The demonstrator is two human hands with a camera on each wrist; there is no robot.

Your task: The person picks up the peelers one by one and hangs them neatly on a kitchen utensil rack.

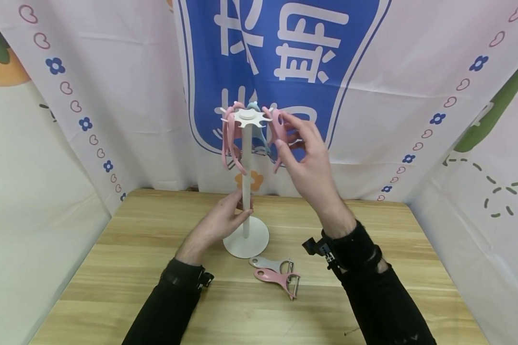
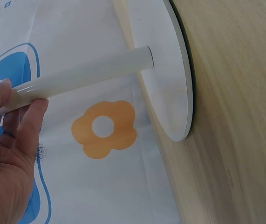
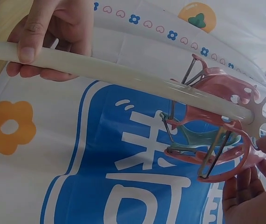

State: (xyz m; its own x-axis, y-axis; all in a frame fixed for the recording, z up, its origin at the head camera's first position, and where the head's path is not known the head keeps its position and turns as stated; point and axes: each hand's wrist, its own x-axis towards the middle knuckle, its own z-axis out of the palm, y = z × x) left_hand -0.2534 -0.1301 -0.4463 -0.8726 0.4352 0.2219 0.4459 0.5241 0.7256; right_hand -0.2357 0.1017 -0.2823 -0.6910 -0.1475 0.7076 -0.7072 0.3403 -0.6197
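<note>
A white stand (image 1: pixel 247 179) with a round base and a notched top rises from the table. My left hand (image 1: pixel 219 216) grips its pole (image 2: pixel 91 72) low down, thumb on one side and fingers on the other. At the top, my right hand (image 1: pixel 311 160) pinches the handle of a pink peeler (image 1: pixel 278 125) beside the notched disc (image 1: pixel 247 116). Whether that peeler's handle is on a prong I cannot tell. Several other peelers hang from the disc: pink peelers (image 1: pixel 229 139) on the left and a blue peeler (image 3: pixel 207 136) behind, blades downward.
In front of the base, a grey peeler (image 1: pixel 265 263) and a pink peeler (image 1: pixel 274 276) lie on the wooden table (image 1: pixel 155 239), blade ends close together. Behind the stand hangs a printed cloth (image 1: pixel 147 120) with a blue panel; pale cloth walls enclose both sides.
</note>
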